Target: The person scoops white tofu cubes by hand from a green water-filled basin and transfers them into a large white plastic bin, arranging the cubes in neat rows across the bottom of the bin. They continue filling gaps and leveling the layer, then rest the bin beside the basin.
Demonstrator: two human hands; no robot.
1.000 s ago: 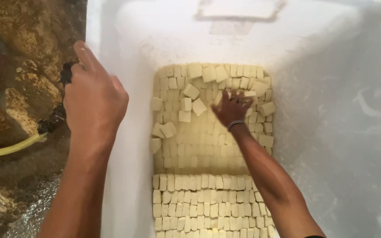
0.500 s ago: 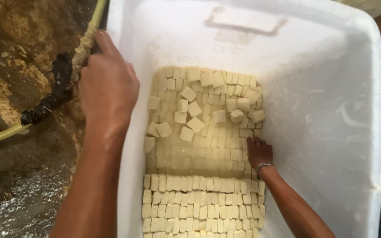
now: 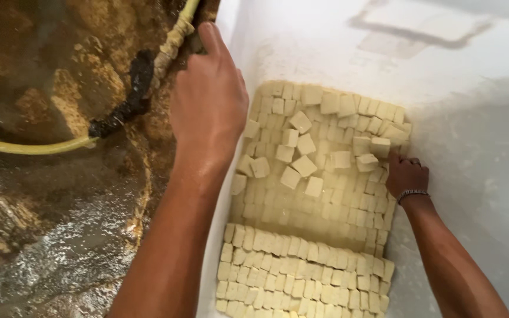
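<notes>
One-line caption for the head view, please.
Left hand grips the white tub's rim while the right hand touches pale cut cubes lining its bottom; a yellow hose lies outside.

A white tub (image 3: 472,118) held pale cut cubes (image 3: 307,235) in rows — beside it, a yellow hose (image 3: 25,146) crossed the wet floor (image 3: 60,235).

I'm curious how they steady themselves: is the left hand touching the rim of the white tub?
Touching. The head view shows the left hand resting on the white tub's rim, with no gap visible beneath the palm.
</notes>
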